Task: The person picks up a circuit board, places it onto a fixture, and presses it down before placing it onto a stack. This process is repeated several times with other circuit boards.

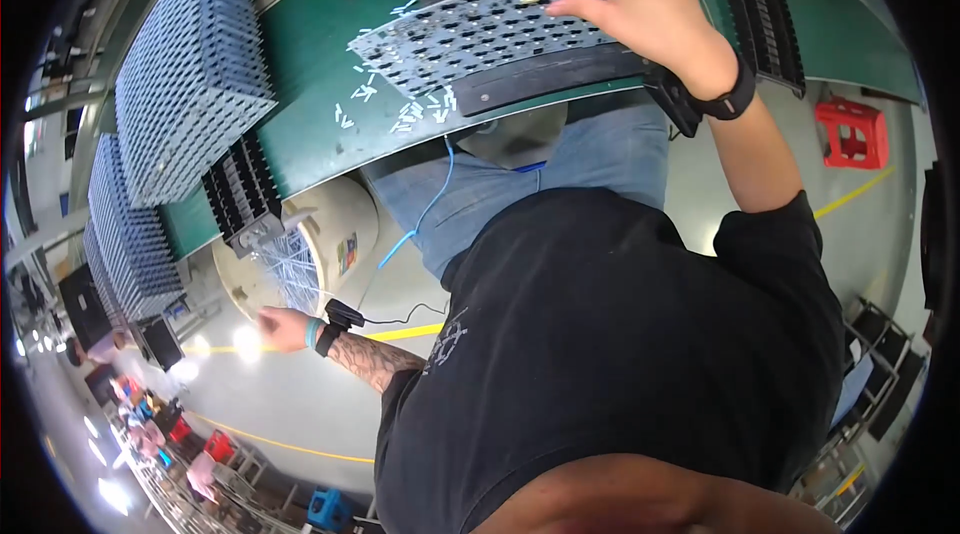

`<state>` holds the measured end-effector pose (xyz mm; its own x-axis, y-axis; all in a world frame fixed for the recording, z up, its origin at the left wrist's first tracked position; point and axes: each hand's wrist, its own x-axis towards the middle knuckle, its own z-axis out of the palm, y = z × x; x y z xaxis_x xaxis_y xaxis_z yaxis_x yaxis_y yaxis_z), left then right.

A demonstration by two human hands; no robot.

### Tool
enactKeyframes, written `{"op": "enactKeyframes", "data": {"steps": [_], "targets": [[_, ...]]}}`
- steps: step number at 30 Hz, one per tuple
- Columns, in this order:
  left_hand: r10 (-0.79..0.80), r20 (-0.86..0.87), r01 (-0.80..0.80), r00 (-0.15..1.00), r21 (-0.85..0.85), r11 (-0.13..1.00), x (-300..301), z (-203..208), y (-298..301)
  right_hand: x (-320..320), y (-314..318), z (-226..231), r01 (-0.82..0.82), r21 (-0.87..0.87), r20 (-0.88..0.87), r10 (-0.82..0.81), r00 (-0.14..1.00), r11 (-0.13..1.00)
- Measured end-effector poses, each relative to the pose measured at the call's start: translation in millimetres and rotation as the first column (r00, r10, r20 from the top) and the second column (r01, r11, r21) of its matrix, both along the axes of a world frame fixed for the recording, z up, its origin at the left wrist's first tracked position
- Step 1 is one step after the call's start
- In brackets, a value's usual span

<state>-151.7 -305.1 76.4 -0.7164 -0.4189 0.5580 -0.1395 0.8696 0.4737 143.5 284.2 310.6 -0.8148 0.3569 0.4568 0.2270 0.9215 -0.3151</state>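
A grey perforated board (470,39) with rows of black slots lies across dark strips on the green bench. Over its far right part is my right hand (640,9), with thumb and fingers apart. The thumb reaches over the board's face and the fingertips are near its far edge; whether they press on it I cannot tell. Small white pieces (410,117) are scattered by the board's left end. Low at the left, my left hand (285,328) hangs beside a cream bin (345,224) containing thin pale strips (292,269). Its fingers are smeared by motion, so any hold is unclear.
Stacks of similar grey boards (190,84) stand upright at the left, beside a black slotted rack (242,189). Another black rack (765,14) stands at the right. A blue cable (430,204) hangs by my legs. A red stool (850,134) is on the floor.
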Motion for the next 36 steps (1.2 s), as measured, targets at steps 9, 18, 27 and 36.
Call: {"op": "enactKeyframes", "data": {"steps": [9,18,27,36], "targets": [[-0.930,-0.232,0.874,0.286,0.461,0.154,90,161,319,-26,12,-39,-0.305,0.105,-0.507,0.315,0.802,0.947],[-0.963,-0.259,0.712,0.077,0.690,-0.129,89,126,372,-17,-13,-26,0.003,0.080,-0.126,0.007,0.992,0.997],[-0.949,-0.293,0.669,0.116,0.729,-0.143,72,125,362,2,3,2,-0.152,0.128,0.149,0.133,0.980,0.980],[-0.936,0.212,0.817,0.282,0.458,0.350,73,148,380,-35,43,-28,-0.185,-0.008,0.206,0.183,0.961,0.983]]}}
